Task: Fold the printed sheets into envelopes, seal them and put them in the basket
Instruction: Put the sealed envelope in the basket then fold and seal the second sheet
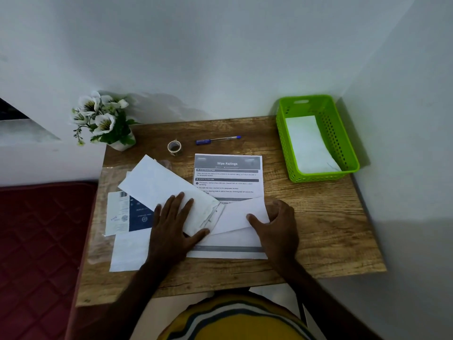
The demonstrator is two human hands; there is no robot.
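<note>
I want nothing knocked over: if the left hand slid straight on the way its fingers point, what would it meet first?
The left hand lies flat on the envelope, fingers pointing up and slightly right. Past the envelope's edge it would probably reach the printed sheet first; the pen lies beyond that.

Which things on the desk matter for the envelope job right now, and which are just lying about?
In the job: printed sheet, white envelope under the left hand, right hand pinching the sheet's folded corner, tape roll, green basket.

Lying about: blue pen, flower pot, blue-and-white packet.
</note>
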